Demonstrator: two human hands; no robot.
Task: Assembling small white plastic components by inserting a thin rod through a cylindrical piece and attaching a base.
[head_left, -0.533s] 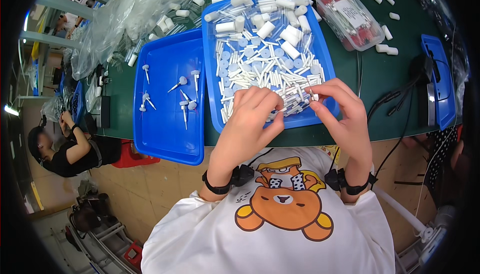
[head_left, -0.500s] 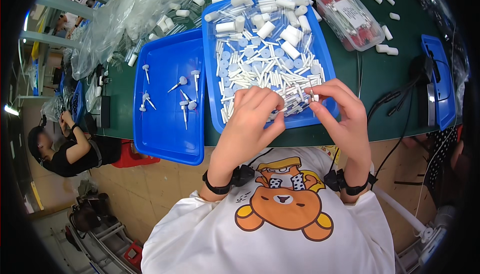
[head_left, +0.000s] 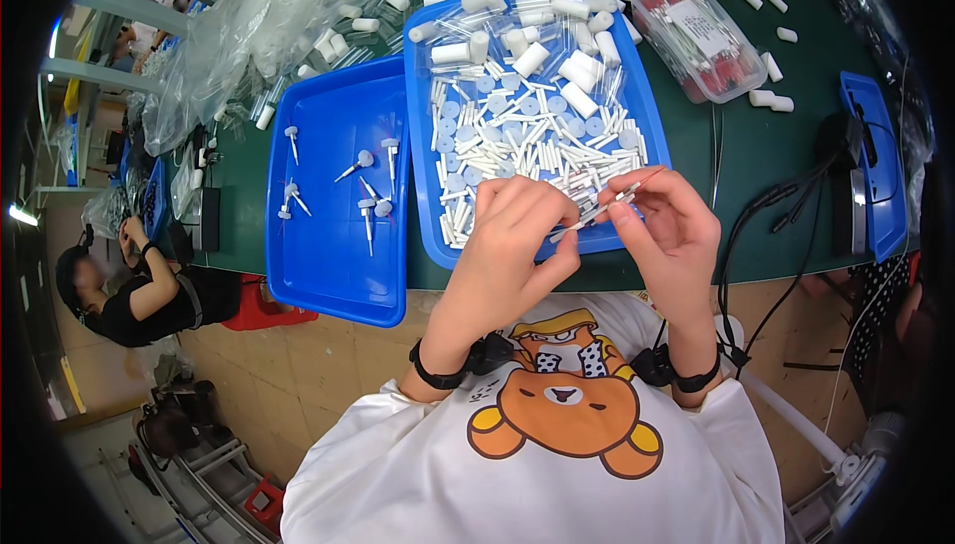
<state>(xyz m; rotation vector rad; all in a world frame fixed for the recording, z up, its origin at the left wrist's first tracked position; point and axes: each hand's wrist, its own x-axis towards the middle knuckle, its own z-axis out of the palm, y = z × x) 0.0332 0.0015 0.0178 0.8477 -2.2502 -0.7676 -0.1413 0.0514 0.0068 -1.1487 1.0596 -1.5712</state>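
Note:
My right hand (head_left: 672, 238) pinches a thin white rod with a red wire end (head_left: 625, 194) between thumb and fingertips. The rod slants down to my left hand (head_left: 512, 251), whose thumb and curled fingers close around its lower end; part of that end is hidden. Both hands hover over the near edge of a blue tray (head_left: 431, 231). Inside it lie many short white tubes (head_left: 552, 133), pale blue discs (head_left: 497, 104) and, at its far end, thick white cylinders (head_left: 577, 98) with clear tubes.
To the left, a second blue tray (head_left: 333, 285) holds several small assembled pieces (head_left: 366, 208). A clear plastic box (head_left: 736, 79) with red and white parts stands at the right. Plastic bags (head_left: 239, 37) lie far left; black cables (head_left: 796, 186) run along the right. Another person (head_left: 139, 295) sits at left.
The thin rod now lies slanted between my hands, its red wire end showing. My right hand has turned and shifted slightly left; my left hand has moved slightly right and down.

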